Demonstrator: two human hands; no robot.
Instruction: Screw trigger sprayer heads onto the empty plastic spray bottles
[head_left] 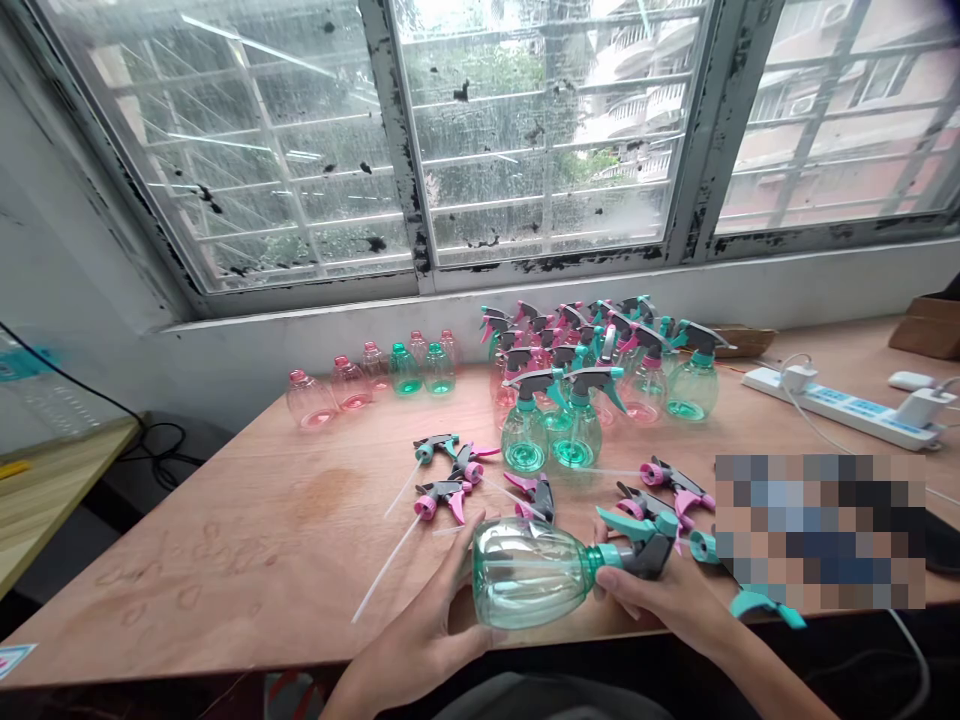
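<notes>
A clear green spray bottle (529,575) lies sideways in both hands above the table's front edge, its base to the left. My left hand (442,615) is wrapped round the bottle's body. My right hand (652,590) grips its neck, where a grey and teal trigger sprayer (651,545) sits on the mouth; whether it is screwed tight I cannot tell. Just beyond the hands lie loose spray heads with straws: a pink one (442,500), a teal one (435,447) and another pink one (536,495). More pink heads (675,488) lie to the right.
Bottles with sprayers (581,420) stand crowded at the back middle. Several open pink bottles (311,400) and green bottles (406,368) stand back left, below the window. A white power strip (844,405) with cords lies at right, near a blurred-out patch.
</notes>
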